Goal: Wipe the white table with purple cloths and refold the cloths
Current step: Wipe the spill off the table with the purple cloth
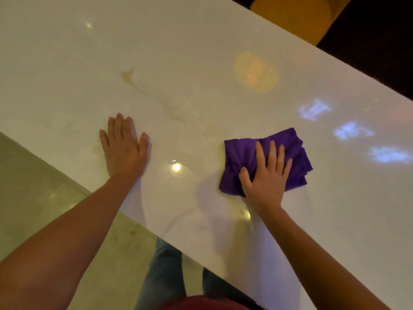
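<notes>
- Table (67, 70): white glossy top, running diagonally from lower right to upper left; its near edge crosses in front of my legs, its far edge runs along the upper right beside a yellow chair (297, 14).
- Open room: broad bare surface ahead and to the left of both my hands; faint brownish marks (128, 74) in the middle, coloured light reflections (350, 130) to the right.
- Purple cloth (245, 153): bunched and loosely folded, lying flat on the table right of centre, well in from both edges; long axis roughly across the table, layered edges towards the right.
- My right hand (266, 177): fingers spread, palm pressing down on the cloth's near half, not clasping it.
- My left hand (125, 148): flat on the bare table, fingers together and extended, holding nothing, near the table's front edge, well apart from the cloth.
</notes>
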The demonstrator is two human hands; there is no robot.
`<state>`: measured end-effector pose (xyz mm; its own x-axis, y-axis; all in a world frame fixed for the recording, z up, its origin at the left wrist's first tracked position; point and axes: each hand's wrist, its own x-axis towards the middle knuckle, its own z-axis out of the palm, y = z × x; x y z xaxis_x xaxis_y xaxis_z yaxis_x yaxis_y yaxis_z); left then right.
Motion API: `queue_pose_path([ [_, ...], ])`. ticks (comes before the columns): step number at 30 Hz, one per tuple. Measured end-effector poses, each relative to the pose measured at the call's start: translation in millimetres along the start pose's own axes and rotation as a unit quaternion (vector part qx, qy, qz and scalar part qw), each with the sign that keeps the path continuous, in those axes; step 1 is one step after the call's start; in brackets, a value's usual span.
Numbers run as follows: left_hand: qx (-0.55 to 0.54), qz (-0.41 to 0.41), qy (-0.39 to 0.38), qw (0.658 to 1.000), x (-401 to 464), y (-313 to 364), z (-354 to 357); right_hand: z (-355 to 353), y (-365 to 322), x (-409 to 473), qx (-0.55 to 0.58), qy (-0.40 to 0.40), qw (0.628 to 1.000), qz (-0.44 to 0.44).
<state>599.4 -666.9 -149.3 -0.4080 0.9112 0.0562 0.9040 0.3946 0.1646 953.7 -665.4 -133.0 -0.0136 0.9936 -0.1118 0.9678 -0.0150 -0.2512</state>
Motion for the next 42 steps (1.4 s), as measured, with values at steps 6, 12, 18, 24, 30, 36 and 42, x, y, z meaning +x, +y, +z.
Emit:
queue_pose_path([
  [6, -0.009, 0.000, 0.009, 1.000, 3.2, -3.5, 3.4, 20.2, -74.2, 56.6, -0.045, 0.008, 0.998, -0.045],
  [12, -0.008, 0.007, 0.023, 1.000, 5.5, -7.0, 6.7, 38.8, -171.3, 148.7, -0.055, 0.003, 0.995, -0.084],
  [18, -0.033, 0.013, -0.001, 0.999, 6.0, -6.6, -1.5, 48.1, -214.5, 184.7, -0.059, 0.017, 0.996, -0.058],
  [24, -0.154, 0.006, 0.026, 0.988, 56.6, -55.4, -40.3, 40.0, -210.8, 117.8, -0.023, -0.008, 1.000, -0.003],
  [30, -0.024, -0.075, -0.014, 0.997, 171.1, -175.9, -52.1, 56.5, -264.7, 84.7, -0.030, -0.005, 0.997, 0.073],
  [36, 0.001, -0.096, -0.002, 0.995, 183.7, -222.4, -28.8, 77.7, -330.4, 142.4, -0.076, 0.023, 0.997, -0.014],
  [42, 0.004, -0.100, 0.005, 0.995, 188.6, -226.8, -27.3, 88.9, -421.8, 245.1, -0.061, -0.022, 0.997, -0.048],
])
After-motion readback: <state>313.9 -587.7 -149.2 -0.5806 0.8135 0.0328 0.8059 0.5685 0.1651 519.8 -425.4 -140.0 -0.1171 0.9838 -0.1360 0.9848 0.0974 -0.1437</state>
